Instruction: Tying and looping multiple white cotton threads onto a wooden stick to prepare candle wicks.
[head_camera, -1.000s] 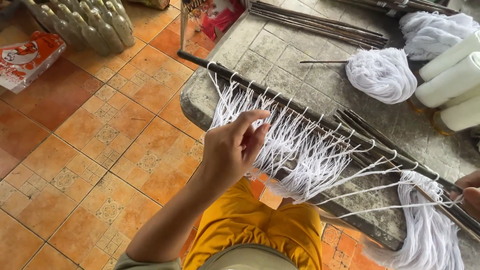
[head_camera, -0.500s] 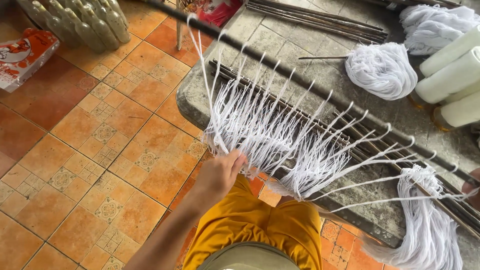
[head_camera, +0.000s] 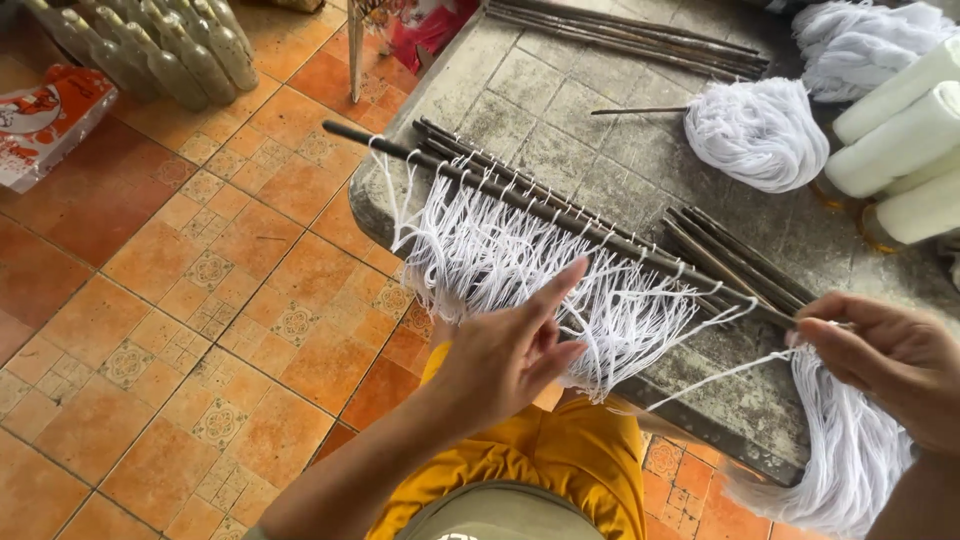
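Note:
A long dark stick (head_camera: 560, 205) lies across the edge of a grey stone slab (head_camera: 560, 90), with many white strings (head_camera: 520, 270) looped over it and hanging down in a fringe. My left hand (head_camera: 505, 350) is raised in front of the fringe, fingers spread, index finger pointing up against the strands. My right hand (head_camera: 890, 360) pinches the stick's right end and a taut white strand (head_camera: 720, 372). Below that hand hangs a thick bundle of white string (head_camera: 850, 450).
More dark sticks (head_camera: 620, 30) lie at the slab's far side. A ball of white string (head_camera: 755, 135) and white cylindrical rolls (head_camera: 900, 130) sit at the right. Several bottles (head_camera: 150, 45) and a red and white pack (head_camera: 45, 120) rest on the orange tiled floor.
My left hand let go of the fringe's lower ends and rose, fingers now spread. The stick dropped back onto the slab's edge. My right hand came into view at the stick's right end.

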